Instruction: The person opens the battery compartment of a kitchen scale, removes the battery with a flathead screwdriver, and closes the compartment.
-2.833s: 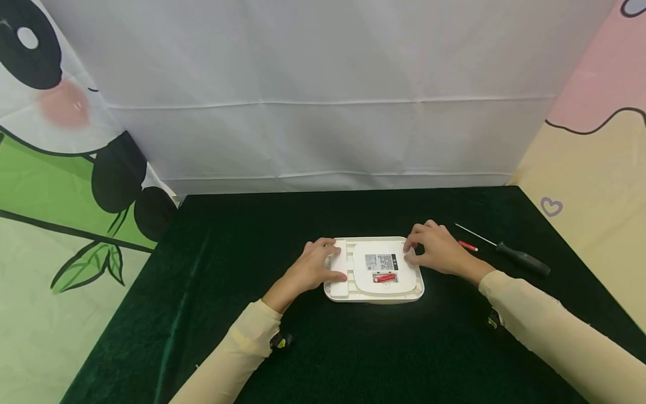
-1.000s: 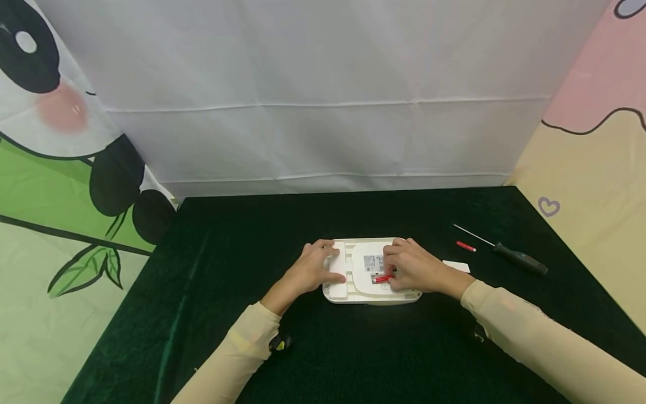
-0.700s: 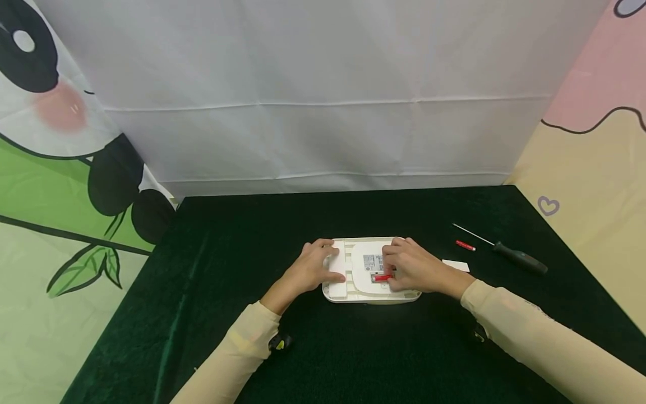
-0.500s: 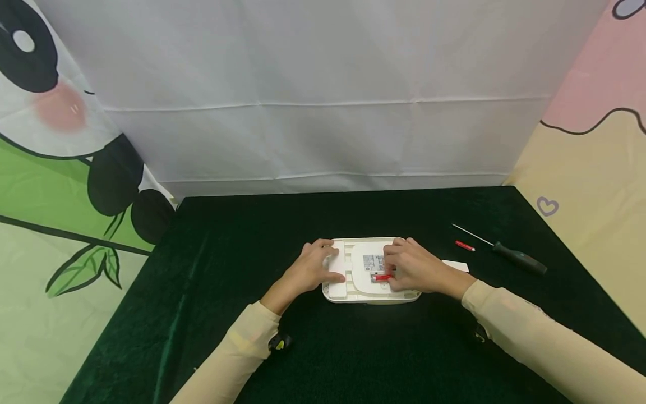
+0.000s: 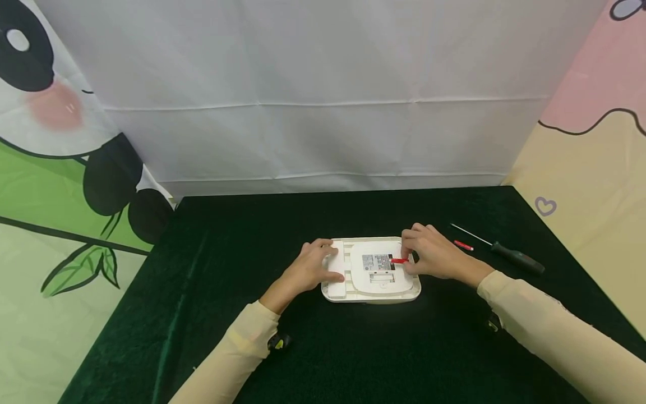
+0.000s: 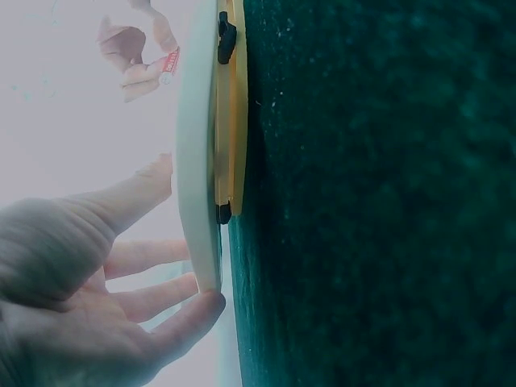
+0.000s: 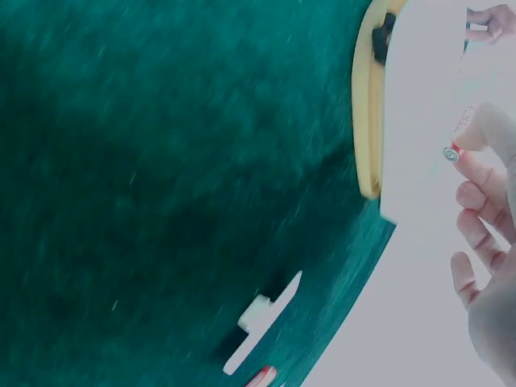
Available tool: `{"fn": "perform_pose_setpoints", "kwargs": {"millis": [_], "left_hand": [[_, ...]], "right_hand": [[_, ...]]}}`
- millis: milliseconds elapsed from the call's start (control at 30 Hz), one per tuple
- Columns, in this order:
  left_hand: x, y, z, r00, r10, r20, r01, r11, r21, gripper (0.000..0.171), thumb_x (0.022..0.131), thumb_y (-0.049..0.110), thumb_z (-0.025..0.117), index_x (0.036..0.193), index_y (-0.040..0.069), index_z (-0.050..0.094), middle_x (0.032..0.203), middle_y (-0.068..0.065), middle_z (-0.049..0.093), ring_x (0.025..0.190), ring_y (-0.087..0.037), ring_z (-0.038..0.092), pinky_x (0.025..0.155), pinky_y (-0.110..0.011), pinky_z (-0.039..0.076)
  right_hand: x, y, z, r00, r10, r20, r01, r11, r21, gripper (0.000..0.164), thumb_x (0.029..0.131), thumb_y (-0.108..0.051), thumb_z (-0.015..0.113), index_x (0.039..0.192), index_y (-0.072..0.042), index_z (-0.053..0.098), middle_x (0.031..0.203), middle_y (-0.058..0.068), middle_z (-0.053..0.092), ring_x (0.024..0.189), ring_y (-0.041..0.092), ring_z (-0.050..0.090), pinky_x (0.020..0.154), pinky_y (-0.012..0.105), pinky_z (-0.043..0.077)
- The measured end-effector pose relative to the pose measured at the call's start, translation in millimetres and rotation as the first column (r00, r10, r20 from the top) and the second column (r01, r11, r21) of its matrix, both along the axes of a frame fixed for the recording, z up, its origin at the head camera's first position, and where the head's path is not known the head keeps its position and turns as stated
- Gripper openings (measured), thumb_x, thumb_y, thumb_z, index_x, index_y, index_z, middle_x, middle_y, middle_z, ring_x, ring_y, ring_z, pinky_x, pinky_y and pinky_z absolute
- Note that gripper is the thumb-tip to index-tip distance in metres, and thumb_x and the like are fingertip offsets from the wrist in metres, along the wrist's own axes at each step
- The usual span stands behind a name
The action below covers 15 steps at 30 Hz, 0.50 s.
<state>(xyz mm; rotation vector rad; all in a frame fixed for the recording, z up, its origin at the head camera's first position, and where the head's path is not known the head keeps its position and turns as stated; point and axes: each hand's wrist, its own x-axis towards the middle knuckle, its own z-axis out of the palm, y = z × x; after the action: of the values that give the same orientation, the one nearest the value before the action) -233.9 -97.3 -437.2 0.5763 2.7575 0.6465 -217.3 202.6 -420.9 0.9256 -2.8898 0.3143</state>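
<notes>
A flat white device (image 5: 375, 293) lies face down on the dark green cloth, its printed label (image 5: 374, 262) and open battery bay (image 5: 382, 278) facing up. My left hand (image 5: 310, 267) grips its left end, thumb on top and fingertips at the edge in the left wrist view. Over the label, my right hand (image 5: 436, 252) pinches a red battery (image 5: 398, 261) between thumb and fingertips. The battery's round end (image 7: 451, 154) shows in the right wrist view. No battery sits in the bay.
A second red battery (image 5: 463, 245) lies right of my right hand, beside a screwdriver (image 5: 517, 257) with a dark handle. The small white battery cover (image 7: 262, 322) rests on the cloth in the right wrist view. A pale fabric backdrop (image 5: 323, 112) stands behind the table.
My right hand has set the white cover down on the right, then taken the red battery out of the bay and moved it up and right. The left hand stays in place.
</notes>
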Motion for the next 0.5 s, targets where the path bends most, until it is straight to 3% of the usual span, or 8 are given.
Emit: {"fn": "perform_pose_setpoints", "kwargs": {"millis": [500], "left_hand": [[-1.1,0.9,-0.5,1.0,0.003,-0.001,-0.003,1.0,-0.009,0.066,0.081,0.042,0.078,0.136,0.013,0.057,0.154,-0.007,0.038,0.13,-0.029,0.039,0.102,-0.044,0.04]], "right_hand": [[-8.8,82.5,-2.2,0.977,-0.213,0.008,0.213,0.977,0.023,0.008,0.077,-0.018,0.077,0.076,-0.018,0.069,0.084,-0.001,0.058,0.082,0.02,0.045,0.071,0.037,0.033]]}}
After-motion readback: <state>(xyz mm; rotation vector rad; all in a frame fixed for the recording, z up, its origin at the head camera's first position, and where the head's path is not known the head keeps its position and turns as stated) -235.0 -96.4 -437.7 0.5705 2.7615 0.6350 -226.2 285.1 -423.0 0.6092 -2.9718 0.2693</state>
